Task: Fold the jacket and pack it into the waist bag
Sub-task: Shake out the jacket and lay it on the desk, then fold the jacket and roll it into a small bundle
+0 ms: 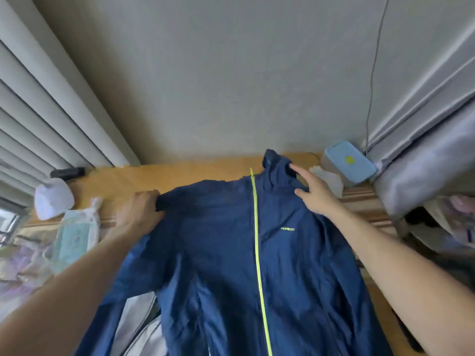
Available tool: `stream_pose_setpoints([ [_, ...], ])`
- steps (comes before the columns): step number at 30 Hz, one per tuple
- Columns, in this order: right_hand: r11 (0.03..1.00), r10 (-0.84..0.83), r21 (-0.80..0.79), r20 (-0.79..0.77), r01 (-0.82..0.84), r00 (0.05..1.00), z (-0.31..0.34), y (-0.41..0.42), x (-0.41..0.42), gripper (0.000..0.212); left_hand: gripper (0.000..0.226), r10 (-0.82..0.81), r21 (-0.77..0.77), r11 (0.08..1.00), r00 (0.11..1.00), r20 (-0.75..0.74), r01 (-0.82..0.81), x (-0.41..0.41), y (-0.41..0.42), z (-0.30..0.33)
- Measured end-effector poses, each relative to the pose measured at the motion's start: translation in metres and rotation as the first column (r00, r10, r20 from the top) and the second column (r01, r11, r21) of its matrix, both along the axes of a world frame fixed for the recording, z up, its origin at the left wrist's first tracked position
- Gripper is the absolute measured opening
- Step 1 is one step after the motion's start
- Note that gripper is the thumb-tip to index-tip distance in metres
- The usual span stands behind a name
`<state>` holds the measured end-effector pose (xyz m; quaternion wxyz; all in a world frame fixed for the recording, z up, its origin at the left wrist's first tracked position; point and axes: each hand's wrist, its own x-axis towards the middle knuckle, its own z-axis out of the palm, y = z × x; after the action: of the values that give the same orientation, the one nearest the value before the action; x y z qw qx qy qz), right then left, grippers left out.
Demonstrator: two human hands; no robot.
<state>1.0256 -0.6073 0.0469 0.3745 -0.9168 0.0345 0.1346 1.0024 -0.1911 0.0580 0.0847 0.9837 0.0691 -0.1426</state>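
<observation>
Navy fabric fills the lower middle of the view: a jacket (231, 265) is spread front-up across a wooden worktop (144, 178), its long axis running from the near edge of the frame away toward the wall, with the collar at the far end and the hem cut off by the bottom of the frame. A lime-yellow zipper (257, 253) is seen closed along that axis, from the collar down the centre of the chest. Small lime lettering (287, 229) is printed on the chest to the right of the zipper; it is too blurred to be read with confidence.

The shoulder on the left of the view is gripped by the left hand (140, 214), whose fingers are clenched around a bunch of the cloth. The right hand (314, 195) is laid flat against the collar and the other shoulder, fingers spread and extended, nothing being pinched by it.

A light blue box (349, 163) with a yellow round mark on its lid is placed at the far right end of the worktop, beside grey curtains. A white rounded object (54, 197) and a plastic-wrapped packet (77, 229) are set to the left of the jacket. Any print on them cannot be made out.
</observation>
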Motion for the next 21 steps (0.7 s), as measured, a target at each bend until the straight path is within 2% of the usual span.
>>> stream_pose_setpoints([
  [2, 0.998, -0.058, -0.012, -0.093, 0.057, 0.994, -0.030, 0.001, 0.010, 0.067, 0.049, -0.052, 0.098, 0.993, 0.993, -0.104, 0.062, 0.011, -0.011, -0.025],
  [3, 0.995, -0.102, -0.012, -0.167, 0.101, 0.981, -0.042, 0.002, 0.012, 0.067, 0.060, -0.046, 0.081, 0.995, 0.992, -0.116, 0.056, 0.017, -0.017, -0.035],
  [4, 0.987, -0.157, 0.006, -0.233, 0.163, 0.960, -0.052, 0.001, 0.015, 0.065, 0.064, -0.029, 0.015, 0.999, 0.995, -0.099, 0.030, 0.024, -0.025, -0.043],
  [7, 0.913, -0.308, 0.141, -0.381, 0.384, 0.872, -0.056, 0.009, 0.029, 0.051, 0.051, 0.054, -0.251, 0.966, 0.998, -0.037, -0.062, 0.053, -0.059, -0.057],
  [8, 0.873, -0.338, 0.196, -0.417, 0.447, 0.844, -0.057, 0.012, 0.038, 0.053, 0.049, 0.070, -0.314, 0.946, 0.996, -0.050, -0.082, 0.065, -0.071, -0.062],
  [10, 0.777, -0.415, 0.262, -0.471, 0.572, 0.779, -0.060, 0.018, 0.062, 0.066, 0.052, 0.093, -0.375, 0.916, 0.986, -0.142, -0.141, 0.092, -0.091, -0.075],
  [13, 0.621, -0.530, 0.272, -0.546, 0.735, 0.649, -0.074, 0.028, 0.103, 0.112, 0.059, 0.092, -0.406, 0.889, 0.951, -0.296, -0.212, 0.126, -0.115, -0.097],
  [14, 0.587, -0.543, 0.289, -0.553, 0.756, 0.632, -0.086, 0.028, 0.115, 0.114, 0.055, 0.085, -0.425, 0.877, 0.943, -0.323, -0.225, 0.133, -0.122, -0.103],
  [16, 0.553, -0.526, 0.362, -0.546, 0.751, 0.651, -0.107, 0.031, 0.133, 0.087, 0.040, 0.060, -0.496, 0.834, 0.934, -0.352, -0.240, 0.142, -0.133, -0.116],
  [18, 0.571, -0.502, 0.410, -0.512, 0.711, 0.697, -0.105, 0.039, 0.143, 0.055, 0.033, 0.045, -0.553, 0.792, 0.928, -0.369, -0.258, 0.142, -0.137, -0.121],
  [21, 0.616, -0.407, 0.568, -0.363, 0.546, 0.838, -0.075, 0.048, 0.148, 0.026, 0.018, 0.102, -0.654, 0.690, 0.937, -0.335, -0.309, 0.135, -0.127, -0.122],
])
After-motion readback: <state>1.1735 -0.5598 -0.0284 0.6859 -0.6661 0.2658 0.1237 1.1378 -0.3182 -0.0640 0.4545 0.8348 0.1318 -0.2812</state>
